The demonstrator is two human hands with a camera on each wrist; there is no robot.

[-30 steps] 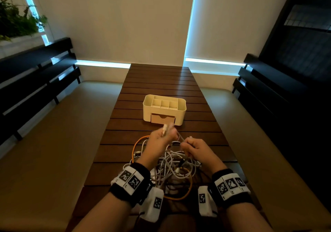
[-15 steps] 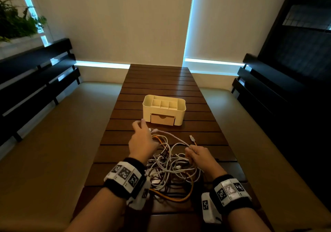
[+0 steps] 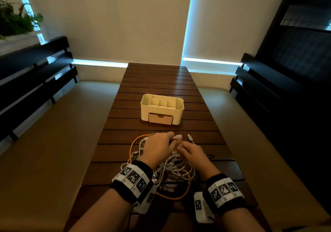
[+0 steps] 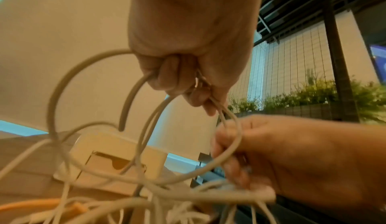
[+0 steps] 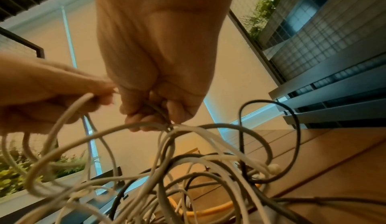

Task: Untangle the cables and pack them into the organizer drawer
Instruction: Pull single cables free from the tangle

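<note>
A tangle of white, grey, black and orange cables (image 3: 172, 169) lies on the wooden table (image 3: 157, 81) between my wrists. My left hand (image 3: 157, 146) grips white cable loops (image 4: 146, 112), and a white plug (image 3: 177, 137) sticks out past its fingers. My right hand (image 3: 192, 151) pinches white strands (image 5: 158, 125) at the top of the pile. An orange cable's connector (image 3: 190, 137) lies just beyond it. The cream organizer (image 3: 162, 109) stands further back, its tan drawer (image 3: 160, 118) shut.
Beige bench cushions (image 3: 53, 142) run along both sides of the table, with dark slatted backrests (image 3: 32, 74) behind them. A plant (image 3: 16, 20) sits at the upper left. Bare table lies between the cables and the organizer.
My left hand went out left with a white cable, then came back to the middle beside my right hand. The right hand has stayed on the pile.
</note>
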